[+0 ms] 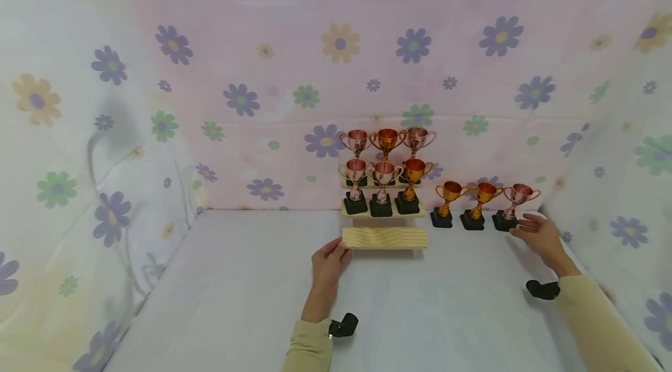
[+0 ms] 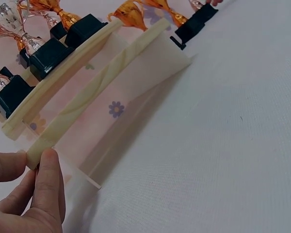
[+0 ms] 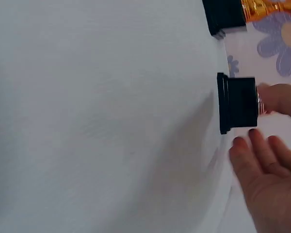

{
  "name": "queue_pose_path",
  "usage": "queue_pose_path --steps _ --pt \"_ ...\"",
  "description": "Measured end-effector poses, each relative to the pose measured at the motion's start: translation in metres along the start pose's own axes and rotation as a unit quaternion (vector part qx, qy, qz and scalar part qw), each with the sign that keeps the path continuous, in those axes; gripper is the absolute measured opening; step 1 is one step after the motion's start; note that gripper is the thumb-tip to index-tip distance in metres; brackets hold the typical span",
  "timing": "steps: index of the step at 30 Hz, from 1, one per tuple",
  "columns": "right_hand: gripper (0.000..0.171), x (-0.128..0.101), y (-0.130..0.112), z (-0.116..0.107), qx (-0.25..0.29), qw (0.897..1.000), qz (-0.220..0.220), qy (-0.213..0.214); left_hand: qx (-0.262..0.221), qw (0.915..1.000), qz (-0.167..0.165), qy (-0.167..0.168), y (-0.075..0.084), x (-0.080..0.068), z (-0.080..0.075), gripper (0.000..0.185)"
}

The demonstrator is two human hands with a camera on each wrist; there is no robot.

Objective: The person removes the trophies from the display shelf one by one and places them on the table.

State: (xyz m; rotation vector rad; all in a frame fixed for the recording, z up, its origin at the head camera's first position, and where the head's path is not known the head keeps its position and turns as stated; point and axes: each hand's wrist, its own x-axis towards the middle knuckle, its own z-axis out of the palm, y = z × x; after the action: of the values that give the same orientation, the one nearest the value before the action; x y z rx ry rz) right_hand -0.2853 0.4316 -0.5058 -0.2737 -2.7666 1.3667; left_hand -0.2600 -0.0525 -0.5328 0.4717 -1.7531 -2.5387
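A stepped wooden stand (image 1: 384, 238) sits at the back middle of the table. Its two upper steps each carry three copper and gold trophies (image 1: 383, 185); the lowest step is bare. My left hand (image 1: 329, 258) pinches the left end of that lowest step (image 2: 102, 87) between thumb (image 2: 51, 179) and finger. Right of the stand, three trophies stand in a row on the table. My right hand (image 1: 535, 233) is at the rightmost, a copper trophy (image 1: 517, 197). The thumb touches just above its black base (image 3: 237, 103), and the straight fingers (image 3: 262, 155) lie beside it.
Flowered cloth walls close in the back, left and right; the right wall is just beyond my right hand. A white cloth (image 1: 430, 313) covers the table. The middle gold trophy (image 1: 480, 200) stands close to the left of the copper one, its base (image 3: 224, 15) in the right wrist view.
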Motion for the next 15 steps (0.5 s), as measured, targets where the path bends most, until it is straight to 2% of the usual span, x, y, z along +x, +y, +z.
queue_pose_path --steps 3,7,11,15 --pt "0.071 -0.011 -0.005 0.002 -0.07 0.997 0.01 -0.025 0.0 1.0 0.0 0.0 0.002 -0.001 0.0 0.033" --pt "0.07 -0.028 -0.021 0.01 -0.118 0.99 0.01 -0.07 0.004 1.0 -0.004 0.002 0.004 -0.003 0.0 0.033" --pt "0.061 -0.05 -0.041 0.03 -0.111 0.986 -0.034 -0.117 0.007 1.0 -0.005 0.004 0.003 -0.003 0.001 0.033" --pt "0.052 -0.068 -0.056 0.06 -0.07 0.981 -0.089 -0.156 0.012 0.9999 -0.009 0.001 0.003 -0.004 -0.001 0.033"
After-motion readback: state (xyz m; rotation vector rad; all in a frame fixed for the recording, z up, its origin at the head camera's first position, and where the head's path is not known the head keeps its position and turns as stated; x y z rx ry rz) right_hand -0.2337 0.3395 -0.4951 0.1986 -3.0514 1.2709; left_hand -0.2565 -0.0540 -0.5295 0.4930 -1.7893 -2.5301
